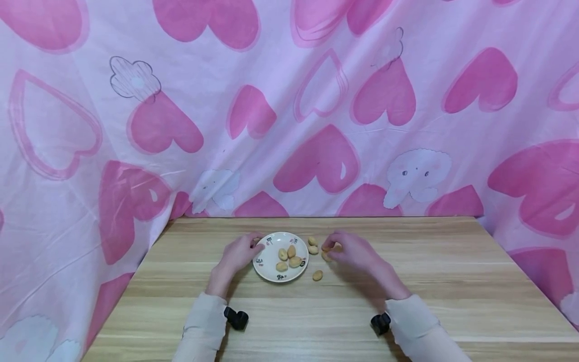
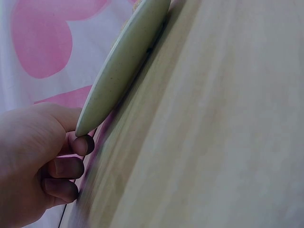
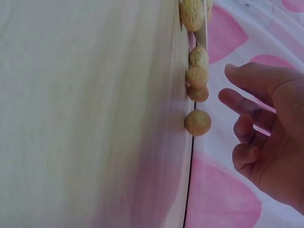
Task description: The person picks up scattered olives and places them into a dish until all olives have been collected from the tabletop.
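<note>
A small white plate (image 1: 269,257) with little printed pictures holds several tan, oval, wrinkled nuts (image 1: 295,261). My left hand (image 1: 237,252) pinches its left rim, thumb above and forefinger below; the left wrist view shows the plate's pale underside (image 2: 118,66) beside the curled fingers. Right of the plate, my right hand (image 1: 357,253) hangs over loose nuts (image 1: 325,257), partly hiding them. In the right wrist view, thumb and forefinger stand apart with nothing between them, just above a row of nuts (image 3: 197,122). Another nut (image 1: 317,275) lies nearer me, and a pair (image 1: 313,249) sits close by the plate.
The wooden table (image 1: 289,322) ends at a straight far edge, with a pink heart-patterned cloth (image 1: 316,151) hanging behind it and at the sides. Black wrist devices (image 1: 236,319) are worn at both pale sleeves.
</note>
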Demonstrator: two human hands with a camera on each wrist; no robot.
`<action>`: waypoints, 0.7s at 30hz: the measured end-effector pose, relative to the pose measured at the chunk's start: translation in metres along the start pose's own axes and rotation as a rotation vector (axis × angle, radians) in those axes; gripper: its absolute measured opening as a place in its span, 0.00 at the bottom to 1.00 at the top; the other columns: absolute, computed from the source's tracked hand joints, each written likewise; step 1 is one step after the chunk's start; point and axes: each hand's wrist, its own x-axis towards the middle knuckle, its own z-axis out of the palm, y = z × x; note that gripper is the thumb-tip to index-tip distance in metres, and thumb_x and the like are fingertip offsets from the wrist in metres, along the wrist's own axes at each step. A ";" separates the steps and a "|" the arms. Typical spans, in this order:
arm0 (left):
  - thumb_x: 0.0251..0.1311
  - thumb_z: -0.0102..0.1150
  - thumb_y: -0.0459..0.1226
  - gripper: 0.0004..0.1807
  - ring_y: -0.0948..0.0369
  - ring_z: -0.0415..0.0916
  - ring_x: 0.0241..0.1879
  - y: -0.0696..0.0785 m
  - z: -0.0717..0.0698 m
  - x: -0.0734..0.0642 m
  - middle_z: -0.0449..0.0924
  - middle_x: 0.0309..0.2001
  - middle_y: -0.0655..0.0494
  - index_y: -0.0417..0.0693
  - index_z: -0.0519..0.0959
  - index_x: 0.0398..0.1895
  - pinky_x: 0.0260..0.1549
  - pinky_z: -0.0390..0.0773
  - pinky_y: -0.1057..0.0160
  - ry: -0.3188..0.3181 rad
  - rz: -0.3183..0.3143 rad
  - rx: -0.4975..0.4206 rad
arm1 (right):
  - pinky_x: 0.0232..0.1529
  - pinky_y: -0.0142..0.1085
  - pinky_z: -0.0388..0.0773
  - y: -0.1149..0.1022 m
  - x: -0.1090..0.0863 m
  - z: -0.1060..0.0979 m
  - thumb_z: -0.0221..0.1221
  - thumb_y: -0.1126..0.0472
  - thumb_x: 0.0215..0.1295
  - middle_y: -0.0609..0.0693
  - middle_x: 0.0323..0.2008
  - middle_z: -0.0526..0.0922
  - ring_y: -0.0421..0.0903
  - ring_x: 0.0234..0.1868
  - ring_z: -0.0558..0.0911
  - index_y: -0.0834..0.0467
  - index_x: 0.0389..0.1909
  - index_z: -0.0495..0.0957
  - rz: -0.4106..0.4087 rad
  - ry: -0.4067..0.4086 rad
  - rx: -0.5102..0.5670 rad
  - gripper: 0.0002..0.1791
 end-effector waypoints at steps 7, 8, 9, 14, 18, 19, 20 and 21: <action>0.66 0.60 0.45 0.18 0.61 0.72 0.32 -0.001 0.000 0.000 0.79 0.31 0.59 0.57 0.80 0.58 0.37 0.72 0.57 0.009 0.008 -0.006 | 0.51 0.46 0.79 0.008 -0.002 -0.003 0.65 0.59 0.62 0.44 0.42 0.84 0.49 0.49 0.83 0.51 0.43 0.85 0.002 0.011 -0.030 0.09; 0.66 0.60 0.45 0.18 0.60 0.72 0.32 -0.001 0.000 0.000 0.79 0.31 0.59 0.57 0.80 0.58 0.37 0.72 0.57 0.008 0.007 -0.006 | 0.51 0.46 0.79 0.009 -0.002 -0.004 0.65 0.59 0.62 0.44 0.43 0.84 0.49 0.49 0.83 0.51 0.43 0.85 0.004 0.013 -0.032 0.09; 0.66 0.60 0.45 0.18 0.60 0.73 0.32 -0.001 0.000 0.000 0.79 0.31 0.59 0.57 0.80 0.58 0.37 0.72 0.57 0.008 0.006 -0.006 | 0.51 0.47 0.79 0.011 -0.002 -0.004 0.65 0.59 0.61 0.44 0.43 0.83 0.49 0.49 0.83 0.52 0.43 0.85 0.006 0.014 -0.029 0.09; 0.67 0.60 0.46 0.18 0.60 0.73 0.33 0.000 0.000 0.000 0.80 0.33 0.58 0.59 0.80 0.58 0.39 0.73 0.56 0.005 -0.004 -0.007 | 0.53 0.48 0.78 0.018 -0.001 -0.006 0.65 0.60 0.62 0.45 0.43 0.84 0.50 0.50 0.83 0.52 0.44 0.84 0.000 0.018 -0.029 0.10; 0.67 0.60 0.45 0.17 0.61 0.74 0.34 0.000 0.000 0.000 0.81 0.35 0.58 0.58 0.80 0.58 0.39 0.74 0.55 0.009 -0.001 -0.007 | 0.54 0.49 0.78 0.022 0.000 -0.006 0.65 0.60 0.62 0.46 0.44 0.83 0.50 0.51 0.82 0.52 0.44 0.84 0.014 -0.002 -0.028 0.10; 0.67 0.60 0.45 0.17 0.60 0.74 0.34 0.000 0.000 0.000 0.81 0.34 0.57 0.58 0.80 0.58 0.39 0.74 0.55 0.009 -0.001 -0.008 | 0.54 0.50 0.78 0.023 0.000 -0.007 0.65 0.60 0.62 0.46 0.45 0.83 0.50 0.51 0.82 0.52 0.44 0.84 0.021 -0.008 -0.026 0.10; 0.67 0.60 0.45 0.17 0.60 0.74 0.34 -0.001 0.000 0.000 0.81 0.34 0.57 0.58 0.80 0.58 0.39 0.74 0.55 0.008 0.001 -0.009 | 0.54 0.50 0.77 0.024 0.000 -0.007 0.65 0.60 0.62 0.46 0.45 0.83 0.50 0.51 0.82 0.52 0.45 0.83 0.031 -0.015 -0.023 0.10; 0.67 0.60 0.45 0.17 0.60 0.74 0.34 -0.001 0.000 0.000 0.81 0.34 0.57 0.58 0.80 0.58 0.38 0.73 0.55 0.007 0.002 -0.009 | 0.54 0.50 0.78 0.024 -0.001 -0.007 0.65 0.60 0.62 0.46 0.46 0.83 0.50 0.51 0.81 0.52 0.45 0.83 0.044 -0.020 -0.018 0.10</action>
